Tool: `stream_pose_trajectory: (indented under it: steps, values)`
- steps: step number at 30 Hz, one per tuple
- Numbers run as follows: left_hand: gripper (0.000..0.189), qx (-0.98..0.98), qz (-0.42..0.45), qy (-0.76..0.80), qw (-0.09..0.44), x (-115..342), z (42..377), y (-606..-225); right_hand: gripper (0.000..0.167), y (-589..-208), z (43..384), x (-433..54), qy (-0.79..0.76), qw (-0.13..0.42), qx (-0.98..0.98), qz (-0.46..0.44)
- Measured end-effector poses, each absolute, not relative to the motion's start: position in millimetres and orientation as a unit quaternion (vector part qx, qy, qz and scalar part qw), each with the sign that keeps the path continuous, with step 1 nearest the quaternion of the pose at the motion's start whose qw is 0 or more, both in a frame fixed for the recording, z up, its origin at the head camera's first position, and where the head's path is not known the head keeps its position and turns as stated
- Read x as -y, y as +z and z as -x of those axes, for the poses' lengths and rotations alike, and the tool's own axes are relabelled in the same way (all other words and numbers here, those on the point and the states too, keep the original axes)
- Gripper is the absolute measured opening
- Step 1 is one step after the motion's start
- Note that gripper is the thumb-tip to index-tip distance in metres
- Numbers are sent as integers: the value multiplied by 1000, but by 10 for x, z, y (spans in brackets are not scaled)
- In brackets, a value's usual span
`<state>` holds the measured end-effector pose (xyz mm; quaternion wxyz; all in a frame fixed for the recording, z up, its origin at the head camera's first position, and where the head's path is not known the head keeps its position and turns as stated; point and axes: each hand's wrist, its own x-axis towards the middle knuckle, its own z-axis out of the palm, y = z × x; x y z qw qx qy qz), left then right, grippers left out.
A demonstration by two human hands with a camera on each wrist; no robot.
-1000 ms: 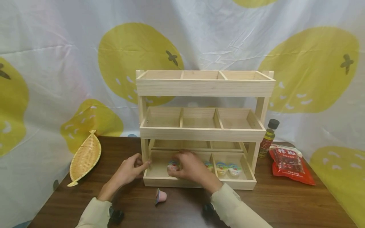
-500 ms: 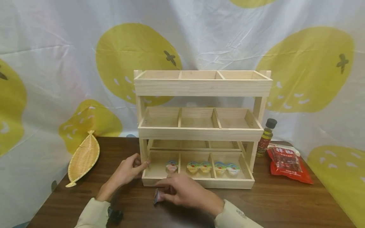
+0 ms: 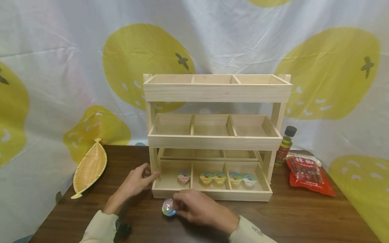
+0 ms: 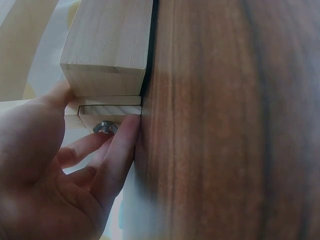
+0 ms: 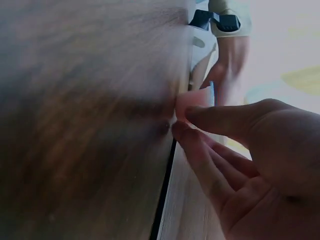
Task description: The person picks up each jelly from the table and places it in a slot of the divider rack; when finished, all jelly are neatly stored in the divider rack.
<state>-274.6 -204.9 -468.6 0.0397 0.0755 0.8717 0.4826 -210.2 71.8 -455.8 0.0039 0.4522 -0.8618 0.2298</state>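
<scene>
My right hand (image 3: 200, 207) pinches a small pink jelly cup (image 3: 169, 208) between thumb and fingertips, just above or on the table before the rack. Its printed lid faces up toward the head camera; in the right wrist view its pink side (image 5: 192, 101) shows. With thumb and curled fingers, my left hand (image 3: 136, 182) holds the lower left side of the wooden three-tier rack (image 3: 212, 196); the left wrist view has those fingers beside a metal screw (image 4: 105, 127). In the bottom tier, one pink jelly cup (image 3: 183, 177) lies in the left compartment, with two cups in each other compartment.
A boat-shaped woven basket (image 3: 90, 168) lies at the table's left. Right of the rack stand a dark-capped bottle (image 3: 284, 146) and a red food packet (image 3: 310, 175). A fruit-patterned cloth (image 3: 225, 40) hangs behind the brown table (image 3: 304, 216).
My right hand has left the pink cup in the left compartment, come down to the table and taken hold of another pink cup, turning its lid upward. The left hand has stayed put.
</scene>
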Motion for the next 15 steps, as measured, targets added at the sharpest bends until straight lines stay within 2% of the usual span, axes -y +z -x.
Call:
stream_pose_trajectory:
  steps: [9,15]
  values:
    - [40,-873,-73,481,40,2048,2750,-4693,35,-4501,2087,-693,246,-8,876,-416]
    - [40,-870,-77,485,46,2045,2749,-4692,53,-4471,2037,-514,228,4,901,-369]
